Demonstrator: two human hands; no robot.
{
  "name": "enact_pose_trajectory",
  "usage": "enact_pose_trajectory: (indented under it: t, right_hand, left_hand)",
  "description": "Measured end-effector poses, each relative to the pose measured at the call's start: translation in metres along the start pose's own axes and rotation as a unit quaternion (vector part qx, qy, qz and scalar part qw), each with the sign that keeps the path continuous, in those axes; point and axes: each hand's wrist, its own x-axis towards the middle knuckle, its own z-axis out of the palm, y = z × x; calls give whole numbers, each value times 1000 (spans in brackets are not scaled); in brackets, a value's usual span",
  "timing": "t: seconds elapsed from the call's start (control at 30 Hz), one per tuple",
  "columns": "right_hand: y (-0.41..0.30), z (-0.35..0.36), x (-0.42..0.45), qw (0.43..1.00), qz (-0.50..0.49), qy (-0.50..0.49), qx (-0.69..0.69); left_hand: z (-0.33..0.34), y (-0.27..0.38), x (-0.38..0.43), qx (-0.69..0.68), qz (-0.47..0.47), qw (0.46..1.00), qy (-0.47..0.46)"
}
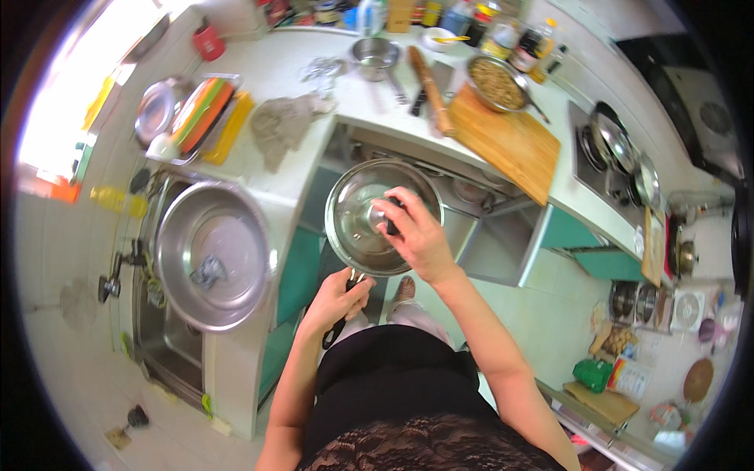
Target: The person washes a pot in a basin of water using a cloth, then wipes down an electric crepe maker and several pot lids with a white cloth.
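Observation:
My left hand (340,299) is closed round the black handle of a pan, whose body lies mostly under a glass lid (353,200) with a metal rim. The fingers of my right hand (415,229) grip the black knob at the middle of this lid. Both hands are in front of my body, above the floor and beside an open cabinet drawer (500,247). The lid sits over the pan; whether they touch all round, I cannot tell.
At the left, a large metal basin (259,253) with a crumpled cloth stands over the sink (177,353). On the counter are a grey rag (283,126), a saucepan (375,56), a rolling pin (433,91), a cutting board (512,141) and a pan of food (496,84). A stove (589,153) is farther right.

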Motion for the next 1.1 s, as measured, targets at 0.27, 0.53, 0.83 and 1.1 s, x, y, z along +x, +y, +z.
enact_pose_trajectory:
  t: [0.27, 0.53, 0.83, 1.1]
  right_hand:
    - [47, -52, -46, 996, 59, 11, 69]
    - [80, -79, -77, 993, 92, 3, 77]
    - [84, -69, -88, 975, 215, 15, -60]
    - [76, -15, -106, 919, 394, -1, 23]
  left_hand:
    - [68, -5, 34, 26, -58, 998, -13]
    - [94, -6, 62, 81, -77, 992, -62]
    - [82, -14, 101, 65, -97, 978, -173]
    - [55, -77, 139, -44, -151, 982, -103]
